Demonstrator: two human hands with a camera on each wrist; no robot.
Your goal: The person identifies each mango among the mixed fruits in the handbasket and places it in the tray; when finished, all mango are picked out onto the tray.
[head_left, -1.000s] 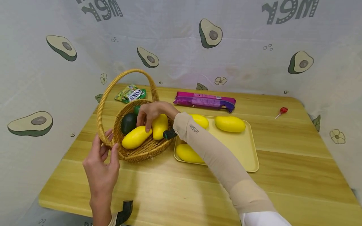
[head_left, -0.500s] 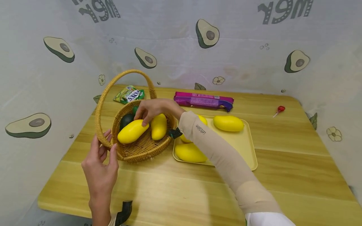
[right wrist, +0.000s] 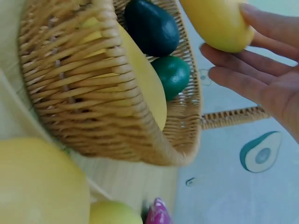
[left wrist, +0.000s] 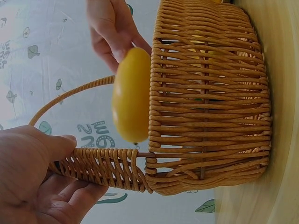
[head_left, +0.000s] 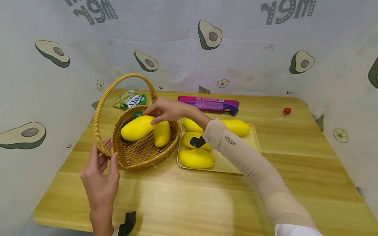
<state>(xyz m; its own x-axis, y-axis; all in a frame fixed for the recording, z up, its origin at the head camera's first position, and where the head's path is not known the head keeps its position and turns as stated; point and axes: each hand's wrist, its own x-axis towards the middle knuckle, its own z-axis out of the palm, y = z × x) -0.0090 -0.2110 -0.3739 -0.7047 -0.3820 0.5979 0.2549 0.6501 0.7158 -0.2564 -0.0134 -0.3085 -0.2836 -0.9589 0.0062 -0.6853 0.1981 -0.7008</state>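
My right hand (head_left: 169, 109) pinches the end of a yellow mango (head_left: 136, 128) between thumb and fingers. In the left wrist view this mango (left wrist: 132, 95) is raised above the rim of the wicker basket (head_left: 149, 164). My left hand (head_left: 100, 180) grips the base of the basket's tall handle (head_left: 101, 108), thumb on one side and fingers on the other. Inside the basket lies another mango (head_left: 162, 135). The right wrist view also shows a dark green avocado (right wrist: 152, 28) and a smaller green fruit (right wrist: 172, 76) in there, largely hidden from the head view.
Right of the basket, a cream tray (head_left: 227, 165) holds several mangoes (head_left: 197, 159), partly behind my right arm. A green snack bag (head_left: 130, 100) lies behind the basket. Farther right are a purple packet (head_left: 208, 104) and a red lollipop (head_left: 286, 112).
My right hand has lifted the mango from the basket's floor to above its rim. The other mango stays inside. My left hand keeps its hold on the handle.
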